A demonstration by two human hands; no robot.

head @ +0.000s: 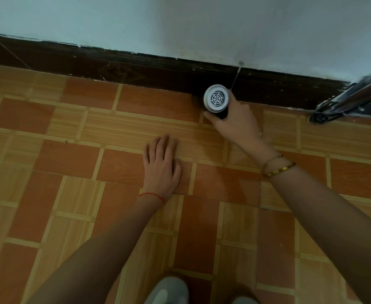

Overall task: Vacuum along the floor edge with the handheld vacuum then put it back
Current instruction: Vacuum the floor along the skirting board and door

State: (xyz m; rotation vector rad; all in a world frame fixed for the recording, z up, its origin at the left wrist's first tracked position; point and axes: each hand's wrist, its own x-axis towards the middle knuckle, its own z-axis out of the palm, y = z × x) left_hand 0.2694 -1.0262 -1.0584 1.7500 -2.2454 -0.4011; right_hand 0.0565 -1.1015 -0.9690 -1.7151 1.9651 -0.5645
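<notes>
The handheld vacuum [215, 98] shows its round white rear end with a vent grille; its dark body points down and away toward the dark skirting board [136, 69], and its nozzle is hidden. My right hand [235, 121] grips the vacuum's body from below and to the right. My left hand [161, 165] lies flat on the tiled floor [70, 154], fingers straight, a little nearer to me and left of the vacuum. The floor edge runs along the base of the skirting.
A pale wall [180, 23] rises above the skirting. A dark metal frame or leg [351, 102] reaches the floor at the right, close to the wall. My knees [169, 290] show at the bottom edge.
</notes>
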